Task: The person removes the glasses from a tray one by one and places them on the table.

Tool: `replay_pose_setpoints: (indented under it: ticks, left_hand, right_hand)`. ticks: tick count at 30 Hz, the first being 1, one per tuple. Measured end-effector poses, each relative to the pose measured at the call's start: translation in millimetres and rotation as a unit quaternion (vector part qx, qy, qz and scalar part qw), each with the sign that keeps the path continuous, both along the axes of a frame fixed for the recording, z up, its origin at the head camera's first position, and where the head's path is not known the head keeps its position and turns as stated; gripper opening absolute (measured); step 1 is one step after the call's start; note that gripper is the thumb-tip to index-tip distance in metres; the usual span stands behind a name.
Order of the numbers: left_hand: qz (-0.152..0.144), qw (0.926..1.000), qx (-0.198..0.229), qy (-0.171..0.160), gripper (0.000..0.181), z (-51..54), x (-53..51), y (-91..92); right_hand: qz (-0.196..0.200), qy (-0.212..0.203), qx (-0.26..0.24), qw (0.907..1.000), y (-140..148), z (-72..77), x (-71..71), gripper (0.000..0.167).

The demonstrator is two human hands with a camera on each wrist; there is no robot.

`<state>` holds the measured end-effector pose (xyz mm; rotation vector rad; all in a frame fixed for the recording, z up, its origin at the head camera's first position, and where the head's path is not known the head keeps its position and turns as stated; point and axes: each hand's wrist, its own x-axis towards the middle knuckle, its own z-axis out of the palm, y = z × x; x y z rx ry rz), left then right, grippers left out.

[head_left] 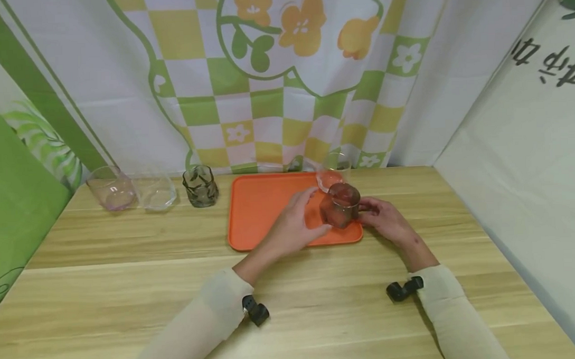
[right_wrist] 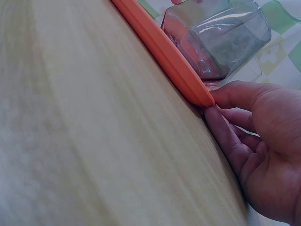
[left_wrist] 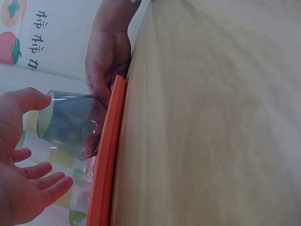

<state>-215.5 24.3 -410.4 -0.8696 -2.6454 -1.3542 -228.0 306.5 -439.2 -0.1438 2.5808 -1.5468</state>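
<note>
Dark glass (head_left: 339, 206) sits at the tray's (head_left: 257, 215) near right in the head view, partly hiding a clear glass (head_left: 332, 173); placing or steadying seems in hand. Left wrist: left hand (left_wrist: 19, 188) spread, thumb contact unclear — withdrawing would call for clearing the rim. Right wrist: right hand (right_wrist: 273, 150) pinches the tray's corner — the dark glass is cut off.

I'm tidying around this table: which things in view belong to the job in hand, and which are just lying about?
Apparently in the job:
orange tray, its edge pinched by the right hand
dark glass, beside the left hand
clear glass behind the dark one

Apparently idle, left of the tray:
grey patterned glass
second clear glass
pink-tinted glass
</note>
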Motion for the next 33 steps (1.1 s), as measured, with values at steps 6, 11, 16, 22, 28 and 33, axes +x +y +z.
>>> replay_pose_setpoints:
  ticks: [6, 11, 16, 22, 28, 33]
  left_hand:
    - [-0.009, 0.9997, 0.014, -0.018, 0.090, -1.6, -2.6, 11.2]
    - [0.001, 0.9991, 0.028, -0.033, 0.094, -3.1, -4.3, 20.0]
    - [0.002, 0.9986, 0.038, -0.038, 0.101, -3.8, -7.1, 29.5]
    - [-0.006, 0.9979, 0.039, -0.052, 0.104, -5.0, -8.1, 38.0]
    - [-0.004, 0.9978, 0.039, -0.054, 0.103, -7.8, -10.6, 43.5]
    - [0.004, 0.9979, 0.033, -0.056, 0.101, -8.7, -12.4, 48.4]
  right_hand:
    - [-0.002, 0.000, 0.004, 1.0000, -1, 3.1, 2.2, 0.053]
    - [-0.005, -0.001, 0.014, 0.9999, -1, 4.0, 3.3, 0.052]
    - [-0.006, 0.000, 0.024, 0.9997, -2, 3.0, 2.5, 0.053]
    - [-0.006, 0.002, 0.037, 0.9993, -1, 1.1, -0.1, 0.053]
    - [-0.006, 0.004, 0.035, 0.9994, 0, 0.3, -0.5, 0.054]
    - [-0.007, 0.007, 0.026, 0.9996, -1, 0.8, 0.4, 0.052]
